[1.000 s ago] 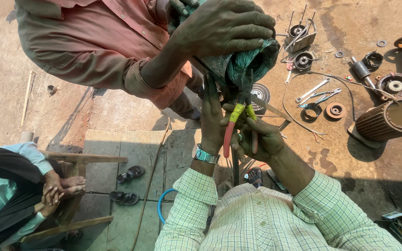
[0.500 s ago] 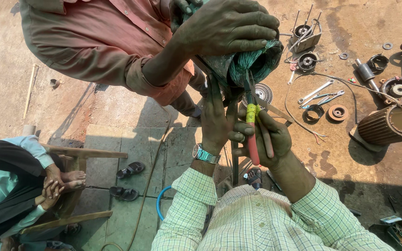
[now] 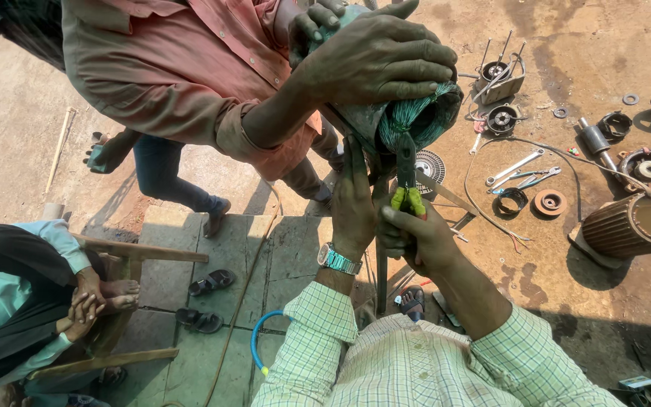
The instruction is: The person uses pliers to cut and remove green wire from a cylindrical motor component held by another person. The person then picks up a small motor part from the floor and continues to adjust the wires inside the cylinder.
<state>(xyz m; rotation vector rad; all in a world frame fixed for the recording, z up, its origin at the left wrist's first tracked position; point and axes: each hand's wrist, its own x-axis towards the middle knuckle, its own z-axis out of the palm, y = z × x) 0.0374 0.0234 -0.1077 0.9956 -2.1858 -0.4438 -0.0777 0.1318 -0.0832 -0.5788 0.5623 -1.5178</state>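
Fingers of the right hand [image 3: 423,237] clench green-handled pliers [image 3: 407,188] at frame centre; the left hand [image 3: 353,203] presses flat against the copper-wound stator [image 3: 404,117].

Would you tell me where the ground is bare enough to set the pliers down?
Bare patches: the slabs between the sandals and left hand, and the concrete at upper left. Crowded: the ground on the right, around the wrenches, bearings and motor housing.
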